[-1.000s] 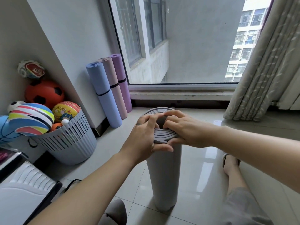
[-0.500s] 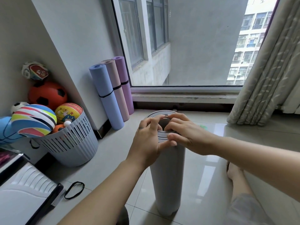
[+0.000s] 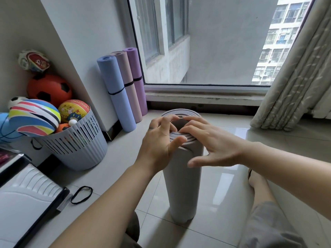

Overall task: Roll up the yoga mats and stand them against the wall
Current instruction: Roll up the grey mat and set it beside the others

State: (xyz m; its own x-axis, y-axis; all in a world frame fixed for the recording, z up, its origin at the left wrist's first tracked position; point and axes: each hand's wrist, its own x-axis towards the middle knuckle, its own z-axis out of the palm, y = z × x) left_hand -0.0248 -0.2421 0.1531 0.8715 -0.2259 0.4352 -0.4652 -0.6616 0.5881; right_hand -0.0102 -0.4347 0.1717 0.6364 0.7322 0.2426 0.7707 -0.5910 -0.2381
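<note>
A rolled grey yoga mat (image 3: pixel 182 185) stands upright on the tiled floor in front of me. My left hand (image 3: pixel 159 140) pinches its top end, with curled fingers hooked into the hollow core and the thumb on the outer rim. My right hand (image 3: pixel 213 142) lies over the top's right side, its fingers pressing on the spiral layers while the thumb is spread out clear of the mat. Leaning against the white wall (image 3: pixel 89 42) by the window are a blue mat (image 3: pixel 118 93), a pink mat (image 3: pixel 128 81) and a purple mat (image 3: pixel 136 72), each rolled and bound with a black band.
A grey slatted basket (image 3: pixel 80 145) full of balls stands at the left. On the floor beside a white case (image 3: pixel 23 199) lies a loose black elastic band (image 3: pixel 81 192). A curtain (image 3: pixel 293 77) hangs at the right. My bare foot (image 3: pixel 256 181) rests right of the mat.
My right thumb has come off the mat's side and now sticks out free. The fingers of both hands have shifted around the core on top. The view has drifted slightly.
</note>
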